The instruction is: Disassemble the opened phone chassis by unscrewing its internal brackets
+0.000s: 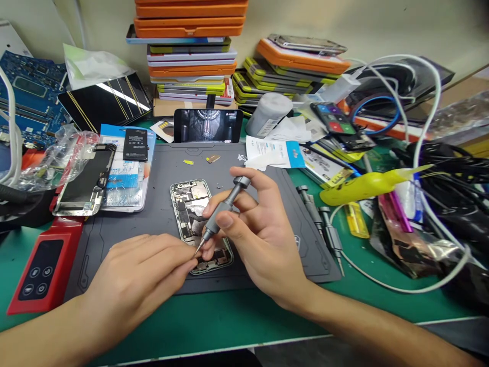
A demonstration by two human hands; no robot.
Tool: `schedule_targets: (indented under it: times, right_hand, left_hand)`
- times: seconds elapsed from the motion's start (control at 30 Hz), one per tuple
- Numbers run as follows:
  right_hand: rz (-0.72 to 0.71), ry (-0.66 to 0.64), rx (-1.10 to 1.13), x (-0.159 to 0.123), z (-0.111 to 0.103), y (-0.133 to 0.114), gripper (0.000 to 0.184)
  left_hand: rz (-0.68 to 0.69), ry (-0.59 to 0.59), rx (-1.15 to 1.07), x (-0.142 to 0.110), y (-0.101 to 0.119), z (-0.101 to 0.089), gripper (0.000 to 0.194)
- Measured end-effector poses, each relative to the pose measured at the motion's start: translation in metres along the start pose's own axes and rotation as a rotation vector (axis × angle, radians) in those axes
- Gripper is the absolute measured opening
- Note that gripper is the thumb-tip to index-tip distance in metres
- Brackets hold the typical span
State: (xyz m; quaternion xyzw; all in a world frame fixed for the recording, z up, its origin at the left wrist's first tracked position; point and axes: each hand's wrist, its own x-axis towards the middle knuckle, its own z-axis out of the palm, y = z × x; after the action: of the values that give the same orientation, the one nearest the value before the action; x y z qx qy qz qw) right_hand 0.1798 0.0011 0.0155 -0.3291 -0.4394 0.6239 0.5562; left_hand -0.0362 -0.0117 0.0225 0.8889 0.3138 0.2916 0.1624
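Note:
A grey precision screwdriver [222, 211] is held in my right hand [263, 239], with the index finger near its cap and the shaft tilted down to the left. Its tip meets the fingertips of my left hand [141, 270], which are pinched together; anything small between them is hidden. Beneath both hands an opened smartphone [186, 206] lies on a dark grey work mat [126, 224], its inner boards and flex cables showing. My hands cover its lower left edge and part of its right side. Tiny screws [218, 186] and small metal pieces [213, 159] lie beyond the phone.
A removed phone screen [86, 181] and a battery [135, 144] lie left, above a red device with touch buttons [40, 272]. Another phone [207, 126] stands playing video at the back. More screwdrivers [331, 232], a yellow bottle [355, 187] and white cable [393, 289] lie right.

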Motion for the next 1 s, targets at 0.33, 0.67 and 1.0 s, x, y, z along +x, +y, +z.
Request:
schedule_targets:
  times: [0.33, 0.67, 1.0]
  right_hand:
    - [0.025, -0.017, 0.019, 0.0004, -0.0012, 0.0006, 0.046]
    - [0.044, -0.039, -0.01, 0.0004, -0.0014, 0.001, 0.048]
    - [0.07, -0.047, 0.017, 0.0016, -0.0043, 0.0036, 0.05]
  left_hand:
    - [0.005, 0.005, -0.03, 0.0001, -0.002, 0.0003, 0.016]
    - [0.006, -0.018, -0.04, 0.0032, 0.0023, -0.0031, 0.019]
    - [0.014, -0.018, -0.046, 0.0055, 0.0015, -0.0025, 0.015]
